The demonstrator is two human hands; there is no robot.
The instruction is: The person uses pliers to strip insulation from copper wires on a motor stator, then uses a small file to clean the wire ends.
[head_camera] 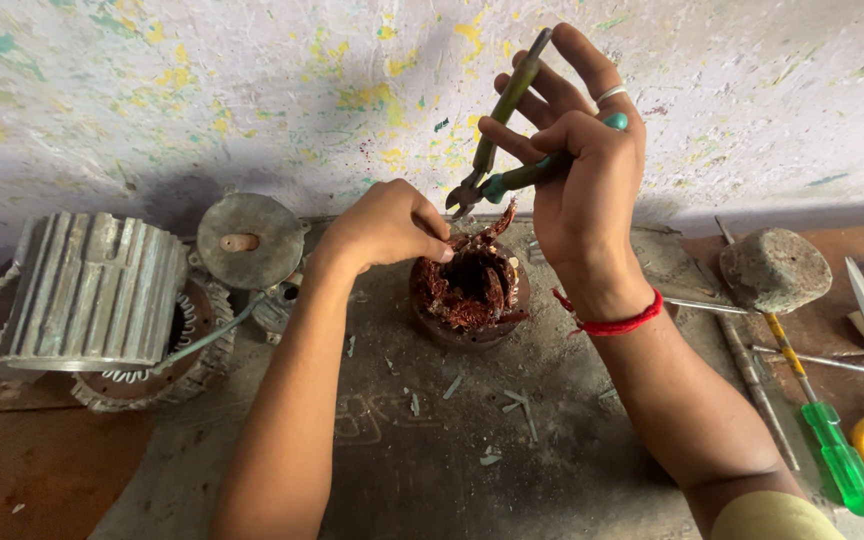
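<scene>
Gripping one pliers [500, 130], right hand [587, 170]; left hand [392, 225] steadies one stator [472, 290].

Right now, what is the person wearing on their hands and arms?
Both forearms are bare. The right hand has a silver ring on one finger and a red thread band at the wrist; a pale yellow sleeve shows near the elbow. The left hand wears nothing.
</scene>
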